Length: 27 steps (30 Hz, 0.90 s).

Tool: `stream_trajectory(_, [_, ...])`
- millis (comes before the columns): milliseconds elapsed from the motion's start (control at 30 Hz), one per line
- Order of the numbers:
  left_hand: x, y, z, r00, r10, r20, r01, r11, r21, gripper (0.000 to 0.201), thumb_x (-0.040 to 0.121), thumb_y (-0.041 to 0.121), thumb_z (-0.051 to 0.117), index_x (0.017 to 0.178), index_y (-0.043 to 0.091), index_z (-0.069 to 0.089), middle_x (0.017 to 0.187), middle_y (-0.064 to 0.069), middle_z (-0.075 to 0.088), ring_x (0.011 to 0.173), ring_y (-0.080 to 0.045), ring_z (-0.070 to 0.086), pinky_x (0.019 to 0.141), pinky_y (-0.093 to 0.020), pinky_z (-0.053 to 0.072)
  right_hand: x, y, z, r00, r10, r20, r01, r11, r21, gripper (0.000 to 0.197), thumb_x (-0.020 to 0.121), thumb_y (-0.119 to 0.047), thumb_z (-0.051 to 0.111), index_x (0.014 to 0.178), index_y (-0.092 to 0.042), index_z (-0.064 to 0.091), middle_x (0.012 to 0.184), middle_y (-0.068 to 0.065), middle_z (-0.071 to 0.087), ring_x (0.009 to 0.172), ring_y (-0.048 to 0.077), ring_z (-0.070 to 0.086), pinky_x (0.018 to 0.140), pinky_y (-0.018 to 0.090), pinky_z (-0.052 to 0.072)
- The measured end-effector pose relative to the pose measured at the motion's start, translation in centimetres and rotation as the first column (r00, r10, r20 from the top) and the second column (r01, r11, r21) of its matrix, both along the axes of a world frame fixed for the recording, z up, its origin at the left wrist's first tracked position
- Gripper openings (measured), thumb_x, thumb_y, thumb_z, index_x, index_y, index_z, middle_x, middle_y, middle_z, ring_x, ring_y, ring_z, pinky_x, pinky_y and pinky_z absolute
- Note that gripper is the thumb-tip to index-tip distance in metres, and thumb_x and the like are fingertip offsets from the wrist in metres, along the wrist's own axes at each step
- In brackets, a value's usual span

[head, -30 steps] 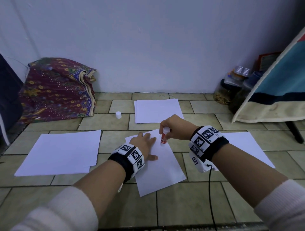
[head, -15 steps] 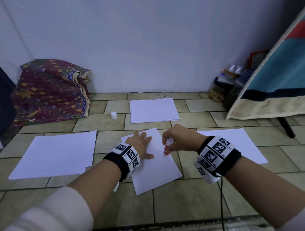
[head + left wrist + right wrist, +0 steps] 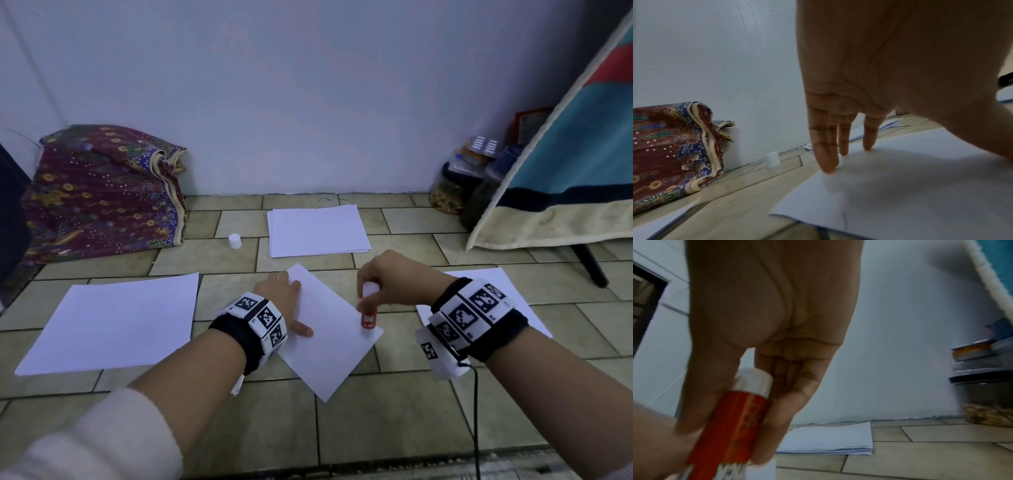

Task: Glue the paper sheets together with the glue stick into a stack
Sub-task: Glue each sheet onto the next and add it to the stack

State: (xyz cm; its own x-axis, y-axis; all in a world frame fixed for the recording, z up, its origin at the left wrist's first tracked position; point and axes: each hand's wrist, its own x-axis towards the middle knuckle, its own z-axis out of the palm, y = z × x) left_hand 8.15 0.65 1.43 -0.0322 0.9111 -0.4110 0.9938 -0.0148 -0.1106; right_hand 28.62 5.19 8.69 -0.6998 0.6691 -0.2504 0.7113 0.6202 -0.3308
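While the glue stick (image 3: 369,317) stands with its tip down on the sheet (image 3: 329,329), gluing is judged under way and not finished: glue is going on near the sheet's right corner, and no trace of glue can be made out on the white paper. The right hand (image 3: 385,282) pinches the stick near its white top end, fingers curled round it; red body below, long axis close to upright, tip toward the floor (image 3: 376,428). The left hand (image 3: 286,301) lies flat on the sheet's left part, fingers straight, pressing it to the floor. The sheet lies turned like a diamond, long axis running from far-left to near-right, one corner toward the person. Still to do, by judgement: lay this sheet on a stack and repeat. A pile (image 3: 317,230) of several sheets lies by the wall; whether its sheets are glued cannot be told. More paper lies to the left (image 3: 113,318) and to the right (image 3: 486,277). The white cap (image 3: 235,240) stands apart, left of the pile.
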Motion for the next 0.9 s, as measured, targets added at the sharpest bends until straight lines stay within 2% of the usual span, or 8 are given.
stream_trajectory(100, [0.2, -0.4, -0.1, 0.998, 0.056, -0.029, -0.054, 0.998, 0.043, 0.098, 0.068, 0.079, 0.06, 0.133, 0.009, 0.038, 0.138, -0.007, 0.03, 0.125, -0.023, 0.035, 0.087, -0.034, 0.042, 0.3, 1.2, 0.3, 0.984, -0.121, -0.13, 0.123, 0.992, 0.004, 0.018, 0.081, -0.031, 0.073, 0.076, -0.017, 0.063, 0.063, -0.006, 0.06, 0.059, 0.008, 0.054, 0.056, 0.022, 0.04])
stream_trajectory(200, [0.4, -0.5, -0.3, 0.998, 0.011, -0.059, -0.005, 0.996, 0.09, 0.1, 0.07, 0.079, 0.056, 0.134, 0.004, 0.037, 0.144, -0.007, 0.02, 0.13, -0.024, 0.026, 0.093, -0.036, 0.04, 0.0, 2.0, -0.2, 0.976, -0.162, -0.146, 0.168, 0.985, 0.032, 0.015, 0.081, -0.03, 0.073, 0.078, -0.021, 0.061, 0.068, -0.011, 0.052, 0.063, 0.004, 0.045, 0.056, 0.022, 0.033])
stream_trajectory(333, [0.4, -0.2, -0.6, 0.97, -0.217, 0.108, 0.205, 0.973, 0.11, 0.087, 0.083, 0.056, 0.062, 0.143, 0.001, 0.029, 0.158, -0.007, 0.002, 0.145, -0.025, 0.006, 0.115, -0.044, 0.024, -1.0, 2.4, -1.1, 0.974, -0.167, -0.153, 0.178, 0.982, 0.061, 0.012, 0.08, -0.026, 0.074, 0.082, -0.019, 0.064, 0.069, -0.012, 0.05, 0.064, 0.001, 0.043, 0.056, 0.018, 0.029])
stream_trajectory(433, [0.5, -0.2, -0.4, 0.932, -0.303, 0.201, 0.302, 0.953, 0.04, 0.072, 0.092, 0.038, 0.058, 0.15, 0.012, 0.022, 0.161, -0.001, 0.004, 0.147, -0.02, 0.006, 0.114, -0.044, 0.026, -1.8, 2.7, -1.5, 0.972, -0.183, -0.146, 0.198, 0.976, 0.094, 0.017, 0.081, -0.029, 0.074, 0.087, -0.015, 0.067, 0.069, -0.014, 0.047, 0.065, 0.003, 0.042, 0.054, 0.018, 0.027])
stream_trajectory(567, [0.6, -0.4, 0.3, 0.953, -0.262, 0.15, 0.263, 0.965, 0.017, 0.064, 0.095, 0.041, 0.05, 0.148, 0.014, 0.026, 0.156, 0.0, 0.021, 0.138, -0.022, 0.026, 0.101, -0.044, 0.042, -2.6, 3.2, -1.7, 0.957, -0.213, -0.194, 0.233, 0.969, 0.086, 0.019, 0.08, -0.026, 0.074, 0.092, -0.012, 0.069, 0.07, -0.014, 0.046, 0.064, 0.003, 0.041, 0.052, 0.017, 0.025])
stream_trajectory(667, [0.7, -0.3, 0.6, 0.981, -0.184, 0.062, 0.182, 0.983, 0.031, 0.064, 0.092, 0.052, 0.05, 0.139, 0.01, 0.036, 0.144, -0.007, 0.035, 0.128, -0.024, 0.036, 0.092, -0.041, 0.046, -3.0, 3.4, -1.6, 0.963, -0.203, -0.177, 0.22, 0.972, 0.082, 0.02, 0.079, -0.024, 0.075, 0.094, -0.011, 0.07, 0.069, -0.014, 0.044, 0.062, 0.001, 0.039, 0.051, 0.016, 0.025])
stream_trajectory(800, [1.2, -0.2, 0.6, 0.994, -0.091, 0.064, 0.087, 0.994, 0.063, 0.074, 0.089, 0.057, 0.053, 0.138, 0.005, 0.036, 0.142, -0.007, 0.033, 0.127, -0.023, 0.036, 0.092, -0.039, 0.044, -3.5, 3.6, -1.6, 0.964, -0.213, -0.162, 0.229, 0.97, 0.083, 0.022, 0.078, -0.023, 0.077, 0.095, -0.01, 0.071, 0.072, -0.01, 0.049, 0.067, 0.004, 0.043, 0.052, 0.016, 0.028])
stream_trajectory(900, [1.3, -0.1, 0.2, 0.993, -0.034, 0.114, 0.023, 0.995, 0.098, 0.08, 0.086, 0.057, 0.058, 0.14, 0.003, 0.032, 0.143, -0.005, 0.028, 0.13, -0.021, 0.032, 0.096, -0.037, 0.041, -3.6, 3.8, -1.8, 0.954, -0.242, -0.175, 0.26, 0.962, 0.089, 0.023, 0.077, -0.02, 0.077, 0.097, -0.01, 0.071, 0.084, -0.003, 0.055, 0.079, 0.01, 0.047, 0.053, 0.013, 0.027])
